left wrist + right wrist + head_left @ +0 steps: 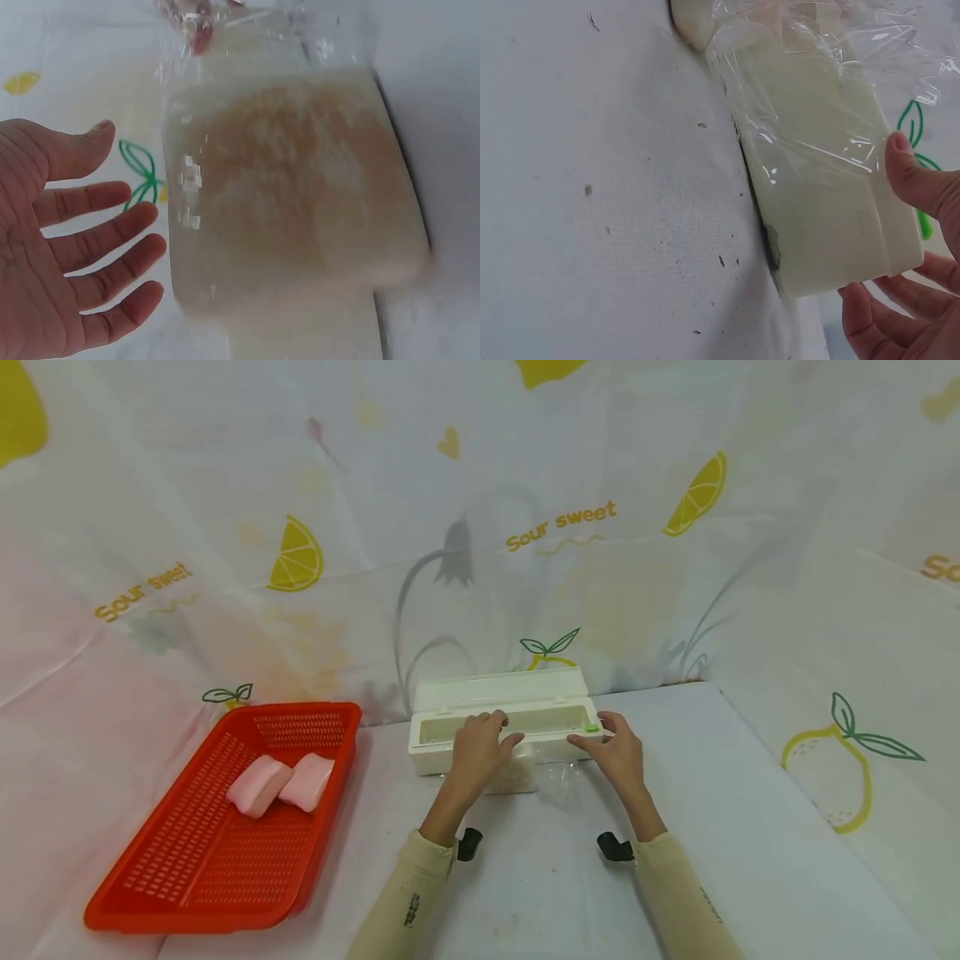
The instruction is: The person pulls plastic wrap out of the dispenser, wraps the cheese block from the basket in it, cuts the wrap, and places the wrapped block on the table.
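Note:
A long white cling film box stands at the back of the table, its lid raised and a green slider at its right end. Clear film hangs over its front. Before the box stands a pale, rounded block covered in film. My left hand is over the block's left side, and the left wrist view shows its fingers spread and bare beside it. My right hand grips the box's right end, thumb at the front edge and fingers round the end, as the right wrist view shows.
On the left a red plastic basket holds two pink sponge-like blocks. A lemon-print cloth hangs behind and beside the white-covered table. Dark wrist mounts stick out from both sleeves.

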The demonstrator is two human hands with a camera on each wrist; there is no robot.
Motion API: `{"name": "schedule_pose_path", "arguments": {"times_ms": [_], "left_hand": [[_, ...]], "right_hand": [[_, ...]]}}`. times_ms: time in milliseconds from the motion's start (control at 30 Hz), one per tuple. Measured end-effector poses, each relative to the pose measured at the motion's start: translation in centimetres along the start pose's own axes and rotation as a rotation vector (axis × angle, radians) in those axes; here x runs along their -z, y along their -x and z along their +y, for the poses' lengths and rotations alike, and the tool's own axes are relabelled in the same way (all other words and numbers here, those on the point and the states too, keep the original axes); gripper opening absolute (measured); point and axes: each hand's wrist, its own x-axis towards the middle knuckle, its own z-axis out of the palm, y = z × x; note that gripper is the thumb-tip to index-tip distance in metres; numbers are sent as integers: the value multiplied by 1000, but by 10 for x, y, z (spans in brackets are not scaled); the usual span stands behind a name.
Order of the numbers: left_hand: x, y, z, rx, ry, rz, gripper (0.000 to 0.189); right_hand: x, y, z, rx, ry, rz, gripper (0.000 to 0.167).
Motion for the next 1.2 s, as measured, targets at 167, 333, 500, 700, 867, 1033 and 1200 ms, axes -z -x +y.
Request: {"name": "schedule_pose_path", "arguments": {"times_ms": [167,333,500,700,867,1033,1200], "left_hand": [[-20,-22,20,-67,15,-88,34],[-37,-41,40,-98,9,-164,35],[-54,-53,53,-113,-21,-195,31],[-73,-60,65,-133,-9,-204,25],[-80,-63,72,-145,-6,-145,14],[-79,-67,69,-136,-59,-146,13],[-74,-68,58,-96,-125,-175,12]], "right_hand": [[-2,1,3,-10,-26,-5,76],[-3,2,2,-15,-34,11,74],[-4,2,1,-32,-28,2,64],[-4,1,1,-30,-20,14,51],[-3,0,3,-26,-18,28,49],[-5,0,1,-29,-51,16,56],[-4,1,0,1,-51,14,62]]}}
